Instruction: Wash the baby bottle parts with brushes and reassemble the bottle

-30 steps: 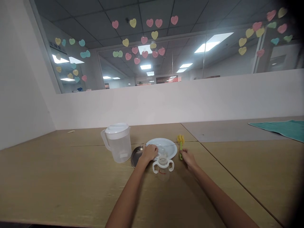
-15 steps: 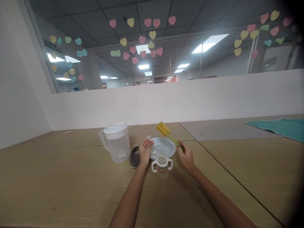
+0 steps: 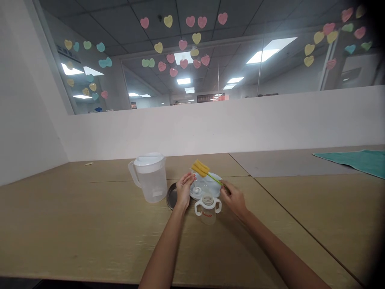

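My right hand is closed around the green handle of a bottle brush. The brush's yellow sponge head points left, level with the fingertips of my left hand. Those left fingers are pinched at a small clear plastic piece, partly hidden behind the sponge; its kind is unclear. Between my hands a clear baby bottle with two white handles stands upright, its threaded mouth uncovered. Behind it lies a white plate, bearing a white bottle top with a nipple.
A lidded translucent pitcher stands left of my left hand. Beside it, a dark round metal dish is partly covered by that hand. A teal cloth lies at the far right. A white wall rises behind the table.
My right hand has brought the brush left and a little down, so its sponge head is now by my left fingertips. The whole view has shifted slightly.
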`<state>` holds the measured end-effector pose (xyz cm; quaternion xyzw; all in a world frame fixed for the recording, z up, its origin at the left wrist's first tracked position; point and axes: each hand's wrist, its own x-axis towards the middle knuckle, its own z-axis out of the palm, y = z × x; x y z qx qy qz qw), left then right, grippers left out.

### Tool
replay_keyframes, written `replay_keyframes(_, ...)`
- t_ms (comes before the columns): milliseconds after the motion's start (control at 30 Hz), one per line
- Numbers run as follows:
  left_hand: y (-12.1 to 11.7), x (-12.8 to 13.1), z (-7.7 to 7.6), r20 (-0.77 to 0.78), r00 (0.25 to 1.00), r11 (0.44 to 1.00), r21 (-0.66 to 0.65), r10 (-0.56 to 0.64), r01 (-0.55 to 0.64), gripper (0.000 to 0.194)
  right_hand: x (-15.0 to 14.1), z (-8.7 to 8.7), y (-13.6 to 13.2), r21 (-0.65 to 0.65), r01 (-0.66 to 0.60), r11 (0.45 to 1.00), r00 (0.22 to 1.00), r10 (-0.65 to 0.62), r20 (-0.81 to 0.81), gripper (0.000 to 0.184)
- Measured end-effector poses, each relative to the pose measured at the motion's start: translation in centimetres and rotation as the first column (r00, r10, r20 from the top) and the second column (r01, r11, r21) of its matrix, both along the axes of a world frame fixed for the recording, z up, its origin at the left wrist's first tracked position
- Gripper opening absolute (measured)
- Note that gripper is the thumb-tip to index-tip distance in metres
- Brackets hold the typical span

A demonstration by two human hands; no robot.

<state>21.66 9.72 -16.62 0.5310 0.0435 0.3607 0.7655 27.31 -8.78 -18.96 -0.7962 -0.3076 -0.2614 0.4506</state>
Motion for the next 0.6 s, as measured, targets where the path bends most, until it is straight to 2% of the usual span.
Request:
replay_keyframes(67, 0.1, -0.2, 0.2, -0.019, 0.999, 0.998, -0.045, -0.046, 0.045, 0.039, 0.2, 0.2, -0.1, 0.014, -0.01, 1.0, 0.999, 0.01, -0.048, 0.04)
replay_keyframes(133, 0.5, -0.3, 0.4, -0.02, 0.998, 0.997, -0.066, -0.052, 0.05, 0.035, 0.5, 0.4, -0.2, 0.03, 0.032, 0.999, 0.995, -0.029, -0.1, 0.04)
replay_keyframes(200, 1.2, -0.4, 0.4, -0.019, 0.999, 0.999, -0.02, 0.041, -0.041, 0.036, 0.7, 0.6, -0.4, 0.042, 0.056, 0.998, 0.991, -0.051, -0.122, 0.039)
replay_keyframes(233, 1.6, -0.4, 0.3, -0.046, 0.99, 0.99, 0.056, 0.134, -0.131, 0.037, 0.8, 0.6, -0.5, 0.05, 0.063, 0.997, 0.99, -0.057, -0.126, 0.039)
replay_keyframes(267, 2.2, -0.5, 0.2, -0.088, 0.965, 0.96, 0.159, 0.247, -0.231, 0.038, 0.8, 0.7, -0.6, 0.058, 0.071, 0.996, 0.989, -0.063, -0.132, 0.039)
replay_keyframes(300, 2.7, -0.6, 0.0, -0.135, 0.92, 0.906, 0.277, 0.367, -0.321, 0.038, 0.9, 0.7, -0.6, 0.061, 0.08, 0.995, 0.988, -0.071, -0.138, 0.038)
replay_keyframes(367, 3.9, -0.8, -0.5, -0.207, 0.811, 0.783, 0.471, 0.547, -0.407, 0.037, 1.0, 0.6, -0.7, 0.036, 0.105, 0.994, 0.983, -0.098, -0.158, 0.038)
replay_keyframes(400, 4.4, -1.0, -0.8, -0.23, 0.773, 0.742, 0.53, 0.591, -0.41, 0.034, 1.1, 0.6, -0.7, 0.007, 0.121, 0.993, 0.979, -0.118, -0.163, 0.037)
replay_keyframes(467, 5.2, -1.3, -1.3, -0.269, 0.731, 0.698, 0.612, 0.627, -0.373, 0.027, 1.3, 0.5, -0.7, -0.07, 0.144, 0.987, 0.978, -0.152, -0.143, 0.035)
replay_keyframes(600, 5.7, -1.6, -2.1, -0.34, 0.624, 0.586, 0.775, 0.703, -0.238, 0.021, 1.8, 0.0, -0.7, -0.187, 0.171, 0.967, 0.984, -0.179, -0.022, 0.033)
